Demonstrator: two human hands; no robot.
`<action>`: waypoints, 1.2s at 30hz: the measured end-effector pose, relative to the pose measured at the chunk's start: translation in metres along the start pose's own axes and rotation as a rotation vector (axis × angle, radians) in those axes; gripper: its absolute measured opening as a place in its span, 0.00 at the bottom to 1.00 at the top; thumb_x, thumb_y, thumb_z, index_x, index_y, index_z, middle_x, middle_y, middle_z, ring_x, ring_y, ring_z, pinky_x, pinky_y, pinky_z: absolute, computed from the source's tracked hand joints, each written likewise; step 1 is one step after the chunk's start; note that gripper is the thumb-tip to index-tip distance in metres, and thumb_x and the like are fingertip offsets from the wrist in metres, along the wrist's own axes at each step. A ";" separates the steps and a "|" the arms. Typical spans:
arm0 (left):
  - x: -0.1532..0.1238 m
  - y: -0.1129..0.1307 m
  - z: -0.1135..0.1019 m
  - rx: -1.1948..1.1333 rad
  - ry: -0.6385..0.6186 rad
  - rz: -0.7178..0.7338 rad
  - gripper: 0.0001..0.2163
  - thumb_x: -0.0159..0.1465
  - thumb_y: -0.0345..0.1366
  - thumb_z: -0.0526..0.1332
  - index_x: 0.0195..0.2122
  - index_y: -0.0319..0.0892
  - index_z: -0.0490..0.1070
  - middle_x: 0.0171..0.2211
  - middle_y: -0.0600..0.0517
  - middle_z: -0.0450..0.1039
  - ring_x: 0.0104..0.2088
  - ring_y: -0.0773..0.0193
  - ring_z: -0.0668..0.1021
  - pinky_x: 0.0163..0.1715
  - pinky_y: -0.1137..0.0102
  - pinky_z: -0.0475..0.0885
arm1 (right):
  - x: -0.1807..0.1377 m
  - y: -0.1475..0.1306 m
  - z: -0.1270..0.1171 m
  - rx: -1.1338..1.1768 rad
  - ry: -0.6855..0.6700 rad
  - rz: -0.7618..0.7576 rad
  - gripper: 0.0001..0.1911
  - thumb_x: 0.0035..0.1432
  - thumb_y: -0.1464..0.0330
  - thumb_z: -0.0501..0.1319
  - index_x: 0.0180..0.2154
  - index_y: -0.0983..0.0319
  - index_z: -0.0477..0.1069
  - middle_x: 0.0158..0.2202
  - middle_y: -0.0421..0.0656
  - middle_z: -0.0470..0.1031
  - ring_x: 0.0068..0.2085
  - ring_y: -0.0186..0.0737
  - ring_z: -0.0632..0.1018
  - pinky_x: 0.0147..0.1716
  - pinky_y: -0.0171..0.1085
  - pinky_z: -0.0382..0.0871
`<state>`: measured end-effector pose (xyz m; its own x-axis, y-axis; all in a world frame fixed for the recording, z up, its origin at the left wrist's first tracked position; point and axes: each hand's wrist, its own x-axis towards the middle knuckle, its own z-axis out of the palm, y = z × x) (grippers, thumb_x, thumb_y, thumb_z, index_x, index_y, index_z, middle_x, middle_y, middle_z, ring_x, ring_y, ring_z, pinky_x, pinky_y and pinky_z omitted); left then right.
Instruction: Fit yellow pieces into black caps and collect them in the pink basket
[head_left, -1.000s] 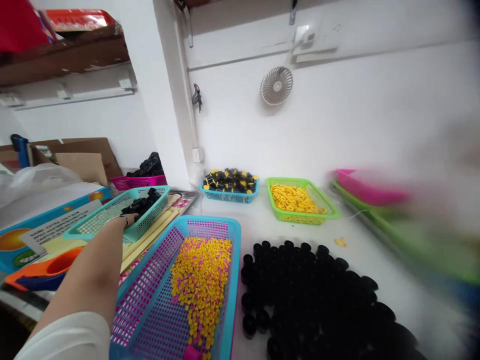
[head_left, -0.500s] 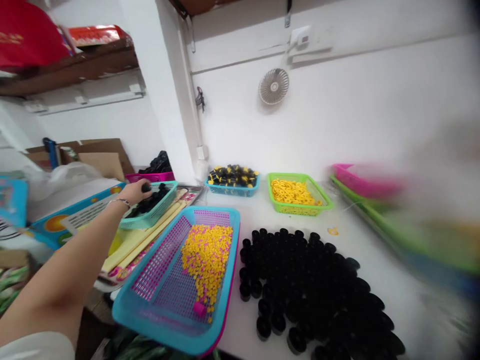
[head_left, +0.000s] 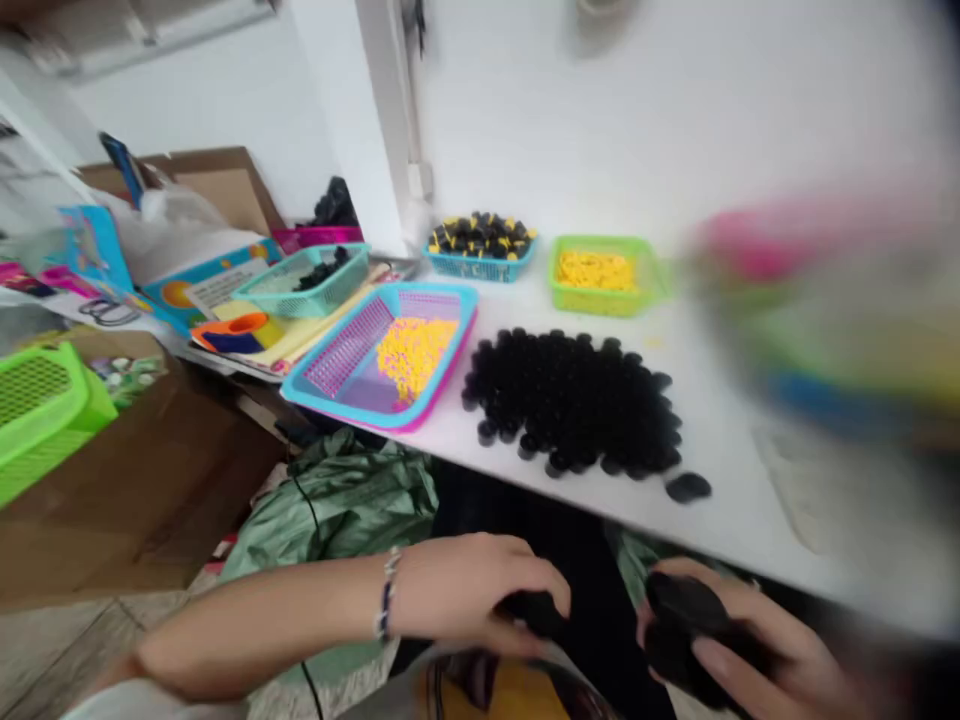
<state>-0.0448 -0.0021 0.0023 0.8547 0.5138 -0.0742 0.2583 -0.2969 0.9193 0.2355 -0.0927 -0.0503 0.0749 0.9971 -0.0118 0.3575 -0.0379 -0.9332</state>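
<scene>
My left hand, with a beaded bracelet at the wrist, is in front of my body below the table edge. Its fingers curl round a small black part, whose shape is mostly hidden. To the right, my right hand grips a black round cap-like piece, with more black showing beneath it. Many similar black round pieces stand massed on the white table. A single black piece lies apart near the front edge. Black parts also lie in the teal basket.
A blue basket holds small yellow and pink bits. Behind stand a blue basket of black-and-yellow pieces and a green basket of yellow parts. Blurred coloured items fill the right side. A cardboard box stands at lower left.
My left hand has left the teal basket and come down in front of my body, holding a black part. My right hand has come into view. The camera has tilted downward.
</scene>
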 end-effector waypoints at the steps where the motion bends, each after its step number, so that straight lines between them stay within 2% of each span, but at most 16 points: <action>1: 0.008 -0.026 0.024 0.018 0.006 0.007 0.15 0.54 0.35 0.64 0.43 0.54 0.73 0.37 0.50 0.71 0.38 0.53 0.75 0.39 0.65 0.69 | -0.005 0.003 0.000 0.051 -0.040 -0.025 0.07 0.48 0.59 0.63 0.32 0.50 0.74 0.40 0.45 0.76 0.41 0.51 0.78 0.42 0.47 0.73; 3: 0.024 -0.074 0.067 0.035 -0.032 -0.032 0.14 0.54 0.36 0.65 0.43 0.53 0.73 0.36 0.49 0.71 0.35 0.54 0.76 0.38 0.64 0.69 | -0.013 0.012 0.002 0.148 -0.108 -0.055 0.06 0.50 0.62 0.63 0.32 0.55 0.74 0.40 0.46 0.76 0.42 0.49 0.77 0.42 0.45 0.73; 5: 0.033 -0.105 0.101 0.041 -0.105 -0.045 0.14 0.55 0.37 0.65 0.43 0.52 0.72 0.36 0.49 0.71 0.35 0.55 0.76 0.38 0.65 0.69 | -0.020 0.023 0.004 0.219 -0.143 -0.045 0.06 0.51 0.64 0.63 0.32 0.58 0.73 0.42 0.47 0.75 0.41 0.47 0.77 0.40 0.43 0.73; 7: 0.035 -0.115 0.125 0.065 -0.193 -0.045 0.15 0.54 0.38 0.65 0.44 0.50 0.71 0.38 0.50 0.72 0.38 0.55 0.76 0.39 0.66 0.69 | -0.027 0.036 0.006 0.293 -0.164 -0.004 0.06 0.52 0.65 0.63 0.34 0.59 0.72 0.43 0.47 0.73 0.37 0.44 0.77 0.35 0.41 0.74; 10: 0.031 -0.108 0.141 0.143 -0.249 -0.056 0.20 0.54 0.40 0.66 0.48 0.49 0.67 0.42 0.50 0.72 0.42 0.57 0.75 0.41 0.68 0.68 | -0.038 0.058 0.011 0.353 -0.173 0.050 0.08 0.53 0.64 0.62 0.36 0.59 0.71 0.42 0.46 0.72 0.34 0.40 0.76 0.32 0.38 0.75; 12: 0.029 -0.100 0.140 0.165 -0.182 -0.090 0.20 0.55 0.41 0.65 0.49 0.49 0.66 0.43 0.51 0.72 0.42 0.59 0.75 0.41 0.69 0.68 | -0.044 0.070 0.013 0.318 -0.141 0.074 0.08 0.53 0.64 0.63 0.36 0.60 0.71 0.41 0.45 0.72 0.38 0.41 0.76 0.35 0.38 0.74; 14: 0.028 -0.095 0.132 0.102 -0.111 -0.192 0.20 0.56 0.44 0.63 0.50 0.48 0.64 0.39 0.52 0.72 0.35 0.62 0.77 0.35 0.71 0.70 | -0.048 0.078 0.015 0.304 -0.113 0.108 0.09 0.52 0.64 0.64 0.35 0.60 0.71 0.40 0.44 0.72 0.39 0.41 0.75 0.36 0.38 0.74; 16: 0.029 -0.093 0.120 0.018 -0.062 -0.316 0.21 0.56 0.46 0.62 0.50 0.47 0.63 0.33 0.54 0.72 0.27 0.65 0.76 0.27 0.72 0.69 | -0.050 0.081 0.017 0.351 -0.111 0.157 0.09 0.52 0.63 0.64 0.35 0.59 0.71 0.38 0.42 0.72 0.36 0.40 0.75 0.33 0.39 0.75; 18: 0.028 -0.091 0.106 0.009 0.021 -0.355 0.22 0.53 0.45 0.64 0.48 0.46 0.65 0.28 0.56 0.70 0.24 0.67 0.75 0.25 0.73 0.68 | -0.049 0.079 0.018 0.388 -0.114 0.185 0.09 0.52 0.62 0.64 0.35 0.59 0.71 0.36 0.41 0.72 0.34 0.39 0.75 0.31 0.39 0.76; 21: 0.024 -0.084 0.085 0.035 0.267 -0.232 0.18 0.50 0.43 0.67 0.38 0.42 0.66 0.30 0.54 0.71 0.31 0.65 0.75 0.32 0.72 0.68 | -0.046 0.072 0.017 0.347 -0.099 0.165 0.09 0.52 0.63 0.64 0.36 0.59 0.71 0.37 0.41 0.72 0.34 0.38 0.76 0.32 0.38 0.75; 23: 0.020 -0.076 0.072 -0.067 0.430 -0.110 0.15 0.52 0.40 0.67 0.32 0.41 0.62 0.38 0.50 0.72 0.38 0.64 0.75 0.38 0.71 0.69 | -0.044 0.066 0.016 0.309 -0.084 0.135 0.09 0.53 0.63 0.63 0.36 0.60 0.70 0.37 0.42 0.72 0.33 0.38 0.76 0.32 0.38 0.75; 25: 0.015 -0.068 0.063 -0.206 0.525 -0.011 0.15 0.54 0.36 0.66 0.31 0.41 0.58 0.43 0.47 0.72 0.42 0.64 0.75 0.41 0.69 0.69 | -0.042 0.058 0.015 0.233 -0.061 0.071 0.08 0.54 0.64 0.62 0.36 0.60 0.70 0.37 0.43 0.73 0.33 0.38 0.76 0.33 0.38 0.74; 27: 0.012 -0.060 0.059 -0.260 0.550 0.009 0.14 0.55 0.36 0.66 0.33 0.41 0.58 0.40 0.48 0.73 0.39 0.65 0.76 0.39 0.69 0.70 | -0.040 0.048 0.015 0.105 -0.047 -0.038 0.05 0.54 0.66 0.61 0.34 0.60 0.69 0.37 0.43 0.73 0.36 0.39 0.75 0.37 0.38 0.72; 30: 0.009 -0.049 0.060 -0.040 0.536 -0.006 0.17 0.53 0.40 0.67 0.40 0.40 0.66 0.37 0.49 0.73 0.35 0.65 0.75 0.34 0.72 0.71 | -0.039 0.029 0.018 -0.050 -0.056 -0.194 0.01 0.55 0.69 0.60 0.32 0.60 0.69 0.38 0.43 0.73 0.40 0.39 0.75 0.41 0.37 0.69; 33: 0.008 -0.039 0.067 0.202 0.448 0.037 0.20 0.53 0.44 0.66 0.46 0.45 0.70 0.39 0.50 0.71 0.37 0.65 0.74 0.32 0.75 0.71 | -0.038 0.011 0.022 -0.104 -0.065 -0.260 0.02 0.54 0.71 0.60 0.32 0.59 0.69 0.39 0.44 0.72 0.39 0.38 0.75 0.37 0.34 0.69; 36: 0.006 -0.030 0.073 0.238 0.394 0.078 0.20 0.56 0.45 0.64 0.48 0.46 0.69 0.40 0.50 0.71 0.38 0.66 0.74 0.34 0.76 0.72 | -0.037 -0.001 0.026 -0.105 -0.059 -0.286 0.04 0.54 0.72 0.60 0.33 0.59 0.68 0.40 0.44 0.71 0.38 0.37 0.75 0.33 0.32 0.69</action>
<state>-0.0147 -0.0491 -0.0538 0.6513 0.7355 0.1868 0.3356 -0.4999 0.7984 0.2083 -0.1279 -0.0583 -0.0957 0.9702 0.2225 0.4504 0.2416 -0.8595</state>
